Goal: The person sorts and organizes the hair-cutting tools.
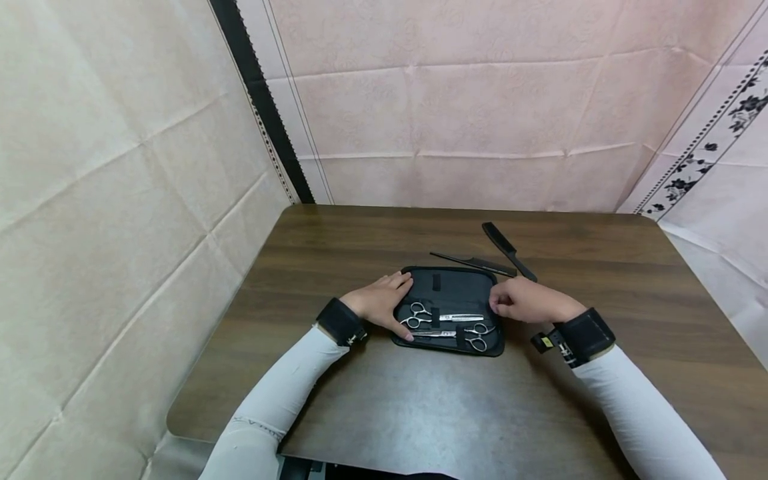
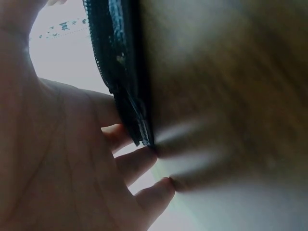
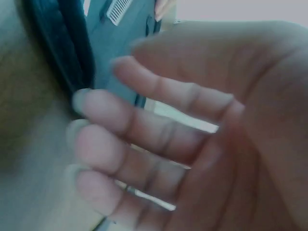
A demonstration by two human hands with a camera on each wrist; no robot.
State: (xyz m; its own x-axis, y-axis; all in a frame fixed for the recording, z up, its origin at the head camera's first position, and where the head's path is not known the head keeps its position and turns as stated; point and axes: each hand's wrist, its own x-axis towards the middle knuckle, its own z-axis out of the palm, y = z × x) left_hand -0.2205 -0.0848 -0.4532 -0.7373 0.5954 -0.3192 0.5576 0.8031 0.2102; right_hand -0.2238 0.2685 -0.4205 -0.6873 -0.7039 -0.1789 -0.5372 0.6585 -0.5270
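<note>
A black zip case [image 1: 465,283] lies unfolded on the table, with two pairs of silver scissors under its elastic loops. The upper pair, thinning scissors [image 1: 461,318], has its finger rings to the left; comb-like teeth show in the right wrist view. Below, the second scissors [image 1: 478,344] point the other way. My left hand [image 1: 379,301] rests along the case's left edge, fingers spread and thumb at the lower corner. In the left wrist view its fingertips touch the edge and the tabletop. My right hand [image 1: 528,300], fingers loosely bent and holding nothing, is at the case's right edge.
Just behind the case lie two black combs, one slim comb [image 1: 487,266] and one broader comb with a handle [image 1: 501,239]. The brown wooden table [image 1: 360,247] has pale cloth hung behind it and on its left. An empty elastic loop [image 1: 437,283] shows in the case's upper half.
</note>
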